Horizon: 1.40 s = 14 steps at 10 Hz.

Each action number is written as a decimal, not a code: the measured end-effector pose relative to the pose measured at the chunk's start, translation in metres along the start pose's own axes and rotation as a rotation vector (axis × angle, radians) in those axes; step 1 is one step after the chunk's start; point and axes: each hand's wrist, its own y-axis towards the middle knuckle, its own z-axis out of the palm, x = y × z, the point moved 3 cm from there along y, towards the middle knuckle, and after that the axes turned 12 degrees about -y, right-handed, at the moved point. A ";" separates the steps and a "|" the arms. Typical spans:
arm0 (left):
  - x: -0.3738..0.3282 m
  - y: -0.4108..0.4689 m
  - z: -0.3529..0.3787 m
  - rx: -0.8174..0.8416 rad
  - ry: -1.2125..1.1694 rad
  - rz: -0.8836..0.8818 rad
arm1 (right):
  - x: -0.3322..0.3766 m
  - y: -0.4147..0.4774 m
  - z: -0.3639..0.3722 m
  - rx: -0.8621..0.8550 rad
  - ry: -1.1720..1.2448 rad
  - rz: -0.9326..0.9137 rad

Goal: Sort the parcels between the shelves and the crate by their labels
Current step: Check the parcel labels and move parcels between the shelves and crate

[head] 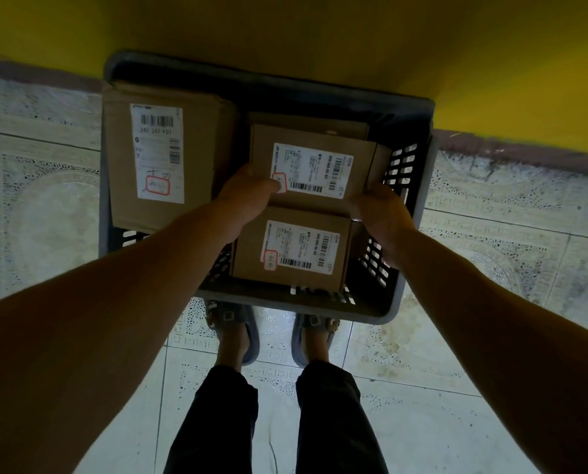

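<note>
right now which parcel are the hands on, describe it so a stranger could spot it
Find the dark slatted crate on the tiled floor against the yellow wall. Three brown labelled boxes show inside; the held parcel is the middle-right one, gripped by the left hand and right hand. Unlike the near parcel and the large left parcel, hands clasp both its sides.

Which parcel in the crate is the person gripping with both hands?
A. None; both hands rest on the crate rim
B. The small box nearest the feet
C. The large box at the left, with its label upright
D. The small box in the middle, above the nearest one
D: the left hand and the right hand clasp opposite sides of the middle box inside the crate.
</note>
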 end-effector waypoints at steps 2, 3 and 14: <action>0.000 -0.012 -0.007 -0.035 -0.028 0.033 | 0.009 -0.009 -0.004 -0.036 -0.059 -0.019; 0.000 -0.026 -0.013 -0.015 -0.091 0.049 | 0.016 -0.029 -0.004 -0.035 -0.045 -0.044; 0.314 -0.320 -0.310 -0.549 -1.435 -0.066 | 0.076 -0.336 0.397 0.518 -0.901 -0.395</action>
